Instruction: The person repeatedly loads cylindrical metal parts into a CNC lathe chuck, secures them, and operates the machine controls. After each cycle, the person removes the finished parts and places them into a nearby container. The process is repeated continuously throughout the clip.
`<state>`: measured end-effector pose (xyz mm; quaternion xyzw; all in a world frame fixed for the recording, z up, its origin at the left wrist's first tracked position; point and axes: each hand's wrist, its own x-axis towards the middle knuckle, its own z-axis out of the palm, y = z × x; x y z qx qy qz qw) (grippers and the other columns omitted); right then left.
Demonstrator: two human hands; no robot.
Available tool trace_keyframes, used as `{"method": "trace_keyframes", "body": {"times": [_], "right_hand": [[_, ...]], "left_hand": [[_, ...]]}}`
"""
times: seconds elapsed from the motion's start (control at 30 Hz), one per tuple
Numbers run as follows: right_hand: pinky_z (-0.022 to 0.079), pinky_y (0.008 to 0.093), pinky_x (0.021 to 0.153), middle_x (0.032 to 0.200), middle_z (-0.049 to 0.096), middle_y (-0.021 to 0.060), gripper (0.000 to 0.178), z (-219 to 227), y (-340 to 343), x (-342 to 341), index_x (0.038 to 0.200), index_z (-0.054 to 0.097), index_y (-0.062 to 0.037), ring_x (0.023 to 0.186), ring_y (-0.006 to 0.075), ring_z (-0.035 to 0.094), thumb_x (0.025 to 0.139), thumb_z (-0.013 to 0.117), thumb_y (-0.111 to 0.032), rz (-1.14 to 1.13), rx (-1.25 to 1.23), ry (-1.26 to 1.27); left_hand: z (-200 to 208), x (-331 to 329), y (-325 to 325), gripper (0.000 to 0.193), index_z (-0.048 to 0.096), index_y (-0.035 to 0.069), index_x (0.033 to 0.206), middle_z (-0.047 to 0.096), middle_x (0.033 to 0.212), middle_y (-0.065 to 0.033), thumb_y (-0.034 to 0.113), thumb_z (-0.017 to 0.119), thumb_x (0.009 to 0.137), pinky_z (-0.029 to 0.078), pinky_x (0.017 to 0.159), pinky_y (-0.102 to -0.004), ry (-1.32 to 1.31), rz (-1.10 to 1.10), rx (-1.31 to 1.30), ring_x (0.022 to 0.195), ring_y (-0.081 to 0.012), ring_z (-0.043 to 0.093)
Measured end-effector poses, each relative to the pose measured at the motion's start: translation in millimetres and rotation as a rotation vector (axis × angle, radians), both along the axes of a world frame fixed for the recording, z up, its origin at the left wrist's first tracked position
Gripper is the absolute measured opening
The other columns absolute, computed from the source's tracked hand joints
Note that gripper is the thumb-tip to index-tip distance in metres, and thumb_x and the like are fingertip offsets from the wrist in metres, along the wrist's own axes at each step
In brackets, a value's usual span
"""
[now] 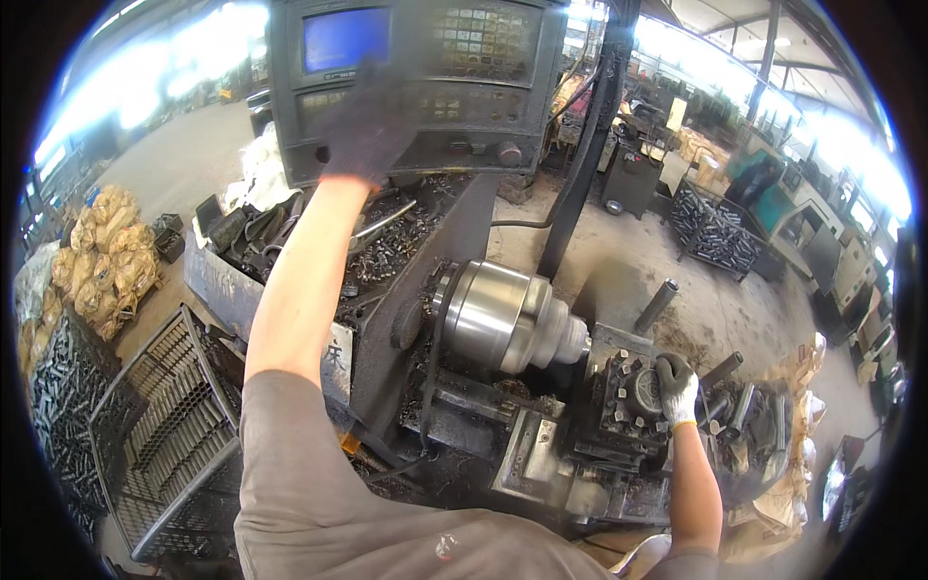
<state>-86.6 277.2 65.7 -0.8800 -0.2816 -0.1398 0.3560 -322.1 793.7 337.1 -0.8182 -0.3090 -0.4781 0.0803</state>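
Head view of a metal lathe at a workshop bench. The left hand (365, 130), in a dark knitted glove and blurred, is raised far left against the grey control panel (416, 87), a boxy housing with a blue screen and rows of small keys; whether its fingers are spread or together cannot be told. The right hand (675, 385), in a white-and-dark knitted glove, is laid on the tool post (628, 401), a dark, blocky, oily steel unit studded with square-headed bolts, near right; its fingers are curled together over the round cap on top of the post. Just left of the post, the chuck (507, 314) is seen as a smooth, bright, stepped steel cylinder, its long axis lying roughly left to right, with the narrower nose pointed right toward the tool post. Dark metal swarf is scattered on the bed below. At near left, wire crates (164, 425) of dark tubular parts are stacked; beyond them, tan sacks (106, 251) are heaped on the concrete floor.
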Motion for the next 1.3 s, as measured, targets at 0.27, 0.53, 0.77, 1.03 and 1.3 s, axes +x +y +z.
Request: {"method": "trace_keyframes", "body": {"times": [0.27,0.53,0.77,1.03,1.3], "right_hand": [[0.056,0.0451,0.088,0.102,0.077,0.0240,0.031,1,1,0,0.106,0.078,0.0001,0.097,0.0416,0.074,0.099,0.065,-0.027,0.002,0.007,0.012],[0.057,0.0452,0.088,0.101,0.077,0.0244,0.031,3,1,-2,0.107,0.079,-0.0007,0.097,0.0417,0.075,0.099,0.065,-0.027,0.010,0.015,0.004],[0.057,0.0423,0.087,0.102,0.077,0.0237,0.029,1,0,0,0.109,0.077,0.0010,0.095,0.0366,0.076,0.098,0.065,-0.023,0.017,0.016,-0.017],[0.057,0.0417,0.085,0.100,0.078,0.0233,0.030,-9,-4,11,0.110,0.077,0.0006,0.092,0.0354,0.076,0.099,0.065,-0.024,0.011,-0.021,-0.062],[0.057,0.0407,0.084,0.100,0.078,0.0224,0.029,-5,-1,7,0.110,0.077,0.0003,0.092,0.0327,0.077,0.099,0.065,-0.024,-0.017,0.005,0.017]], "left_hand": [[66,75,4,0.058,0.060,0.011,0.143,0.058,0.155,-0.0154,0.053,0.046,0.106,0.054,0.096,-0.0616,0.162,0.144,0.107,0.123,-0.0418,0.070],[30,50,-9,0.053,0.067,0.012,0.130,0.064,0.146,-0.0146,0.055,0.054,0.102,0.053,0.095,-0.0619,-0.104,-0.035,-0.169,0.121,-0.0419,0.071],[-49,-20,35,0.049,0.066,0.017,0.131,0.062,0.150,-0.0148,0.056,0.050,0.105,0.058,0.093,-0.0570,-0.149,0.186,-0.293,0.116,-0.0451,0.072],[-38,-28,25,0.049,0.063,0.015,0.132,0.068,0.135,-0.0173,0.054,0.055,0.104,0.057,0.092,-0.0584,-0.076,0.257,-0.328,0.117,-0.0434,0.071],[-258,-109,-190,0.022,0.076,0.011,0.112,0.076,0.105,-0.0148,0.029,0.074,0.099,0.061,0.076,-0.0420,0.088,-1.118,-0.613,0.091,-0.0311,0.077]]}}
